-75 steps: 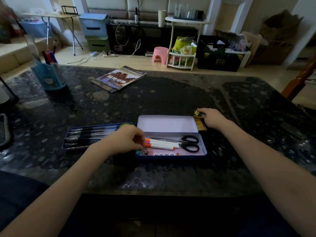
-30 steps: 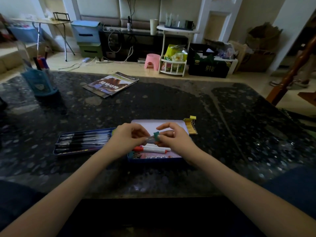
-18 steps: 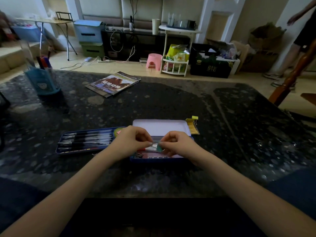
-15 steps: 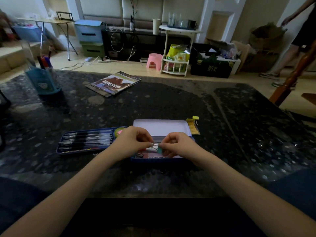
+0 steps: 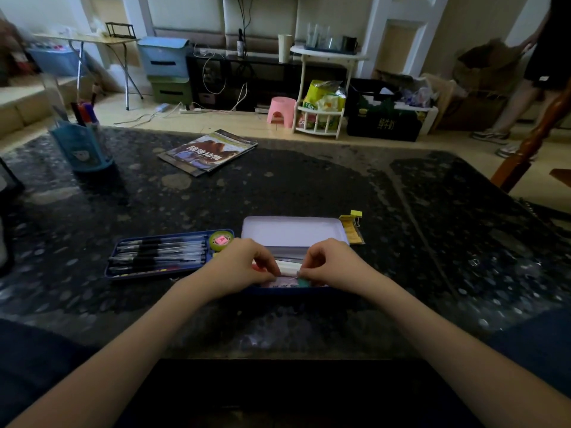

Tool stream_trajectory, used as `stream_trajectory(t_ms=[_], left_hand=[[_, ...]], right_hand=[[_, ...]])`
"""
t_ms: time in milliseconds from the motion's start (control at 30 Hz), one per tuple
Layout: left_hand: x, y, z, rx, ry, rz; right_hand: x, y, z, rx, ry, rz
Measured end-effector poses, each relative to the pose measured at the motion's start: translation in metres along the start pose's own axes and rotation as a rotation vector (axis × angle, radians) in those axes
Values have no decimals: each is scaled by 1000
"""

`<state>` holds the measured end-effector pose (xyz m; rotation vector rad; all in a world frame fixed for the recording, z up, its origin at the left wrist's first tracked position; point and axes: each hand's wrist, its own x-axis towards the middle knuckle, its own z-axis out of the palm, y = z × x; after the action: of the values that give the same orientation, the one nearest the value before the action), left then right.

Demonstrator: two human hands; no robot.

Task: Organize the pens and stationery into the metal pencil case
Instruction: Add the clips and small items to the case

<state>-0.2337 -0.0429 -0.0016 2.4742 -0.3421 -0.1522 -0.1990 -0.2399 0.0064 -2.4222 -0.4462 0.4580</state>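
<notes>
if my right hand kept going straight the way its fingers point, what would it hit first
Most likely your left hand: the right hand points leftward across the open pencil case, with only a short gap between the fingertips.

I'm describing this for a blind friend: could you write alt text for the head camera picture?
Both hands, left hand and right hand, pinch a small green-ended item over an open metal pencil case on a dark table; a tray of pens lies left.
</notes>
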Motion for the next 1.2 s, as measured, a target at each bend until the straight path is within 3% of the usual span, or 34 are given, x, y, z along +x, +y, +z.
stream_trajectory(t_ms=[267, 700, 833, 900, 967, 1100, 1200], left_hand=[[1, -2, 0, 85, 44, 14], [2, -3, 4, 70, -23, 60], [3, -3, 3, 59, -23, 53], [2, -2, 2, 69, -19, 48], [2, -2, 3, 68, -8, 44], [2, -3, 2, 49, -6, 34], [3, -4, 2, 36, -13, 30]], right_hand=[[0, 1, 0, -121, 25, 18], [1, -3, 8, -72, 68, -20], [35, 15, -31, 28, 517, -90], [58, 35, -56, -63, 676, -15], [79, 59, -71, -245, 624, 118], [99, 96, -77, -509, 223, 249], [97, 106, -71, -490, 340, 221]])
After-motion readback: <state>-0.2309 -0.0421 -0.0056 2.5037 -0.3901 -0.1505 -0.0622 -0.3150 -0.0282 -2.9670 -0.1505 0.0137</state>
